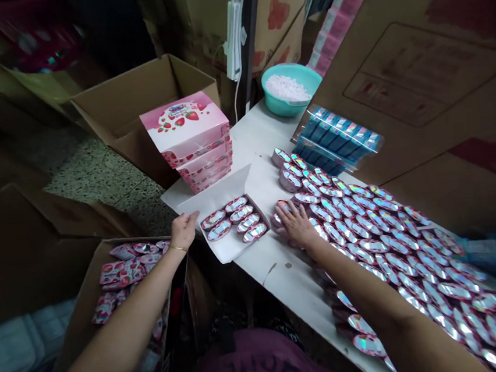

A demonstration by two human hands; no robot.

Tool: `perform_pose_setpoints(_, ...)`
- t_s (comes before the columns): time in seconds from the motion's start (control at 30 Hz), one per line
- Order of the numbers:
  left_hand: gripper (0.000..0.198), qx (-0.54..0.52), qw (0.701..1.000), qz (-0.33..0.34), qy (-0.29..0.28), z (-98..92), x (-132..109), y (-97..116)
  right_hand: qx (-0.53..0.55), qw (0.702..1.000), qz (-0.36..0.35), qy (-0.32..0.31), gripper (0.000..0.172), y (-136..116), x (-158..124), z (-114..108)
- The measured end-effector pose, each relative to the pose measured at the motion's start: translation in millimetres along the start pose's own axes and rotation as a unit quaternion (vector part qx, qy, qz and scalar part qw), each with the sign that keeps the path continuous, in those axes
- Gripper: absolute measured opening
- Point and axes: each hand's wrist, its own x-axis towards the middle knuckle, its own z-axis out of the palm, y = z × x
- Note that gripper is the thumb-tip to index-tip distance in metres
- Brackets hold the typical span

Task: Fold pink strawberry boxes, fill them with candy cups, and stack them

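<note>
An open white carton [225,251] lies on the table with two rows of small oval-topped packets [242,213] standing in it. My left hand [184,230] is closed at the carton's left edge, fingers pinching its side flap. To the right, my right hand [296,223] rests with fingers apart on the near end of a large group of packets [365,221] with shiny oval tops. Its fingertips touch a packet at the edge of the group; the palm side is hidden.
A stack of pink strawberry-printed cartons [192,127] stands behind, beside a large open cardboard box [135,103]. A turquoise basin [286,106] holds small white pieces. Blue packs [335,142] lean on a big carton [421,75]. At lower left, a box holds pink packets [122,272].
</note>
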Motion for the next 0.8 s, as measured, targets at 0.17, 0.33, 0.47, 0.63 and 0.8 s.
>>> perform_pose_setpoints(0.17,0.036,0.006,1.000,-0.002,0.007,-1.1,0.4,3.9,0.013,0.997,-0.059,-0.036,0.087,24.7,15.1,-10.3)
perform_pose_setpoints(0.33,0.033,0.002,1.000,-0.005,0.018,-0.2,-1.3,6.8,0.070,0.992,-0.101,-0.014,0.089,29.1,29.6,-1.9)
perform_pose_setpoints(0.47,0.033,-0.015,1.000,-0.007,0.020,1.0,-3.7,7.9,0.105,0.994,-0.004,0.035,0.091,14.1,34.0,9.1)
perform_pose_setpoints(0.63,0.036,-0.040,0.999,-0.019,0.011,0.7,-8.2,12.3,0.166,0.984,0.033,0.048,0.075,15.7,23.2,-7.2)
perform_pose_setpoints(0.8,0.034,-0.069,0.998,-0.003,0.011,2.5,-7.0,10.8,0.260,0.947,-0.151,0.115,0.078,-13.8,19.9,-76.8)
